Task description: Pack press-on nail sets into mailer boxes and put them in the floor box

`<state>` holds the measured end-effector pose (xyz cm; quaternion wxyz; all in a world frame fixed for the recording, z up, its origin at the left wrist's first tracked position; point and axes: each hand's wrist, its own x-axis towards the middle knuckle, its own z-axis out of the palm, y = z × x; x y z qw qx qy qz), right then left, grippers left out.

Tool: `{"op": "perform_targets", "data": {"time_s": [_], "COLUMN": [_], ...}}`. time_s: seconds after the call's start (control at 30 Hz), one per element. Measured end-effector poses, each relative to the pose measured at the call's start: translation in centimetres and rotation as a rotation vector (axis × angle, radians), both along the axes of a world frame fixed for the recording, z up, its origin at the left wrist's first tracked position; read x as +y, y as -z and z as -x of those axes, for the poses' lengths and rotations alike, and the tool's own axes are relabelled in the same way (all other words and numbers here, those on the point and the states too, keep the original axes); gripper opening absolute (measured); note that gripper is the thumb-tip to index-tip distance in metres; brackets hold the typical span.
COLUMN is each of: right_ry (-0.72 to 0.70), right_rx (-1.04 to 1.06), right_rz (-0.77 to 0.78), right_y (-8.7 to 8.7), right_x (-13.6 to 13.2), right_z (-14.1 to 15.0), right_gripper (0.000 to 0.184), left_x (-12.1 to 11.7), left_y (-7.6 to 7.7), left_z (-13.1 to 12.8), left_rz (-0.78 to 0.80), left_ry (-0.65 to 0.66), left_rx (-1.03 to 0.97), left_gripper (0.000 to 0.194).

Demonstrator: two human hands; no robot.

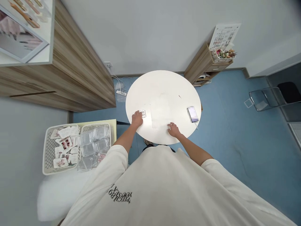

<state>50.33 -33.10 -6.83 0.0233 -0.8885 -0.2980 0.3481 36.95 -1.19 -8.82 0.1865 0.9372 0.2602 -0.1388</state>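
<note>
A round white table (164, 84) stands in front of me. My left hand (136, 118) rests on its left side, fingers curled on a small clear plastic case (142, 113). My right hand (173, 129) lies near the front edge with fingers bent down on the tabletop; whether it holds anything is too small to see. A phone (193, 114) lies on the right part of the table with a cable running off the edge.
Two trays (47, 147) with nail cards and several clear cases sit on a low surface at my left. A wooden cabinet (77, 72) stands at the left, a wooden shelf (204, 62) behind the table, a chair (277, 94) at far right. A power strip (121, 92) lies on the blue floor.
</note>
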Motion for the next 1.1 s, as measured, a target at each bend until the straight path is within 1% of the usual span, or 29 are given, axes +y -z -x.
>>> {"op": "perform_targets", "data": {"time_s": [0.2,0.3,0.4,0.53,0.63,0.7,0.73,0.8,0.9,1.0,1.1], "right_ry": [0.102,0.122,0.148,0.161,0.136,0.106,0.087,0.041,-0.036,-0.090,-0.128], "right_rx": [0.011,0.012,0.020,0.020,-0.001,-0.016,-0.020,-0.022,-0.022,-0.026,-0.024], "right_rz": [-0.005,-0.013,-0.024,-0.040,-0.086,-0.133,-0.151,-0.172,-0.166,-0.140,-0.124], "right_y": [-1.1,-1.4,-1.5,-1.3,-1.0,-0.8,-0.6,-0.3,0.3,1.0,1.7], "right_x": [0.1,0.3,0.4,-0.1,-0.6,-0.8,-0.8,-0.5,0.0,0.4,0.3], "right_z": [1.3,1.6,1.7,1.2,0.5,-0.1,-0.4,-1.0,-1.8,-2.6,-3.0], "right_gripper": [0.050,0.050,0.050,0.048,0.046,0.045,0.045,0.045,0.045,0.047,0.049], "left_x": [0.6,0.7,1.0,1.4,1.0,0.0,-0.7,-2.4,-5.4,-8.0,-9.9], "left_y": [0.9,1.1,1.3,1.3,0.8,0.2,-0.2,-0.8,-1.5,-1.4,-0.8], "left_z": [-0.6,-0.9,-1.3,-1.4,-1.3,-1.5,-1.7,-2.5,-4.4,-6.6,-8.7], "left_rz": [0.016,0.028,0.049,0.044,0.028,0.026,0.029,0.052,0.109,0.158,0.172], "left_ry": [0.034,0.053,0.039,0.042,-0.014,-0.049,-0.046,0.005,0.079,0.139,0.171], "left_rx": [-0.036,-0.054,-0.066,-0.063,-0.039,-0.050,-0.069,-0.114,-0.113,-0.093,-0.081], "left_gripper": [0.061,0.060,0.059,0.050,0.047,0.047,0.048,0.046,0.044,0.047,0.049]}}
